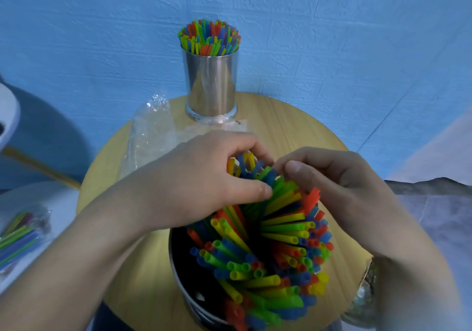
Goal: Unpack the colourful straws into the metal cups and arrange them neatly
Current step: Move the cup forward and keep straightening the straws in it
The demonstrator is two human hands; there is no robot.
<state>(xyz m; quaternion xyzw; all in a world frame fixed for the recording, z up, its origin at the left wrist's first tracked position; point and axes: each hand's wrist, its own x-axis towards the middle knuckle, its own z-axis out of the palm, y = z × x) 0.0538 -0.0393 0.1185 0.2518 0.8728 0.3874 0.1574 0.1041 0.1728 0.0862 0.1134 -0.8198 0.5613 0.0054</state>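
Near cup (178, 259): closest to us, a metal cup at the table's front edge. It is part filled with straws (268, 254) that fan out aslant, with a dark gap on its left side.
Table (293, 131): round and wood-grained; the near cup stands on it.
Left hand (204, 175): over the near cup's far rim, fingers and thumb curled round a clump of straw tops.
Right hand (339, 185): over the near cup's far right side, fingers curled on the straws, thumb against their tips. We see the two hands almost touching.
Far cup (210, 85): well beyond the near cup, upright, packed with a second bunch (209, 38) standing straight.
Wrapper (150, 131): clear plastic lying beyond and left of the near cup.
Packet (20, 233): straws in clear film, well left of the near cup, off the table.
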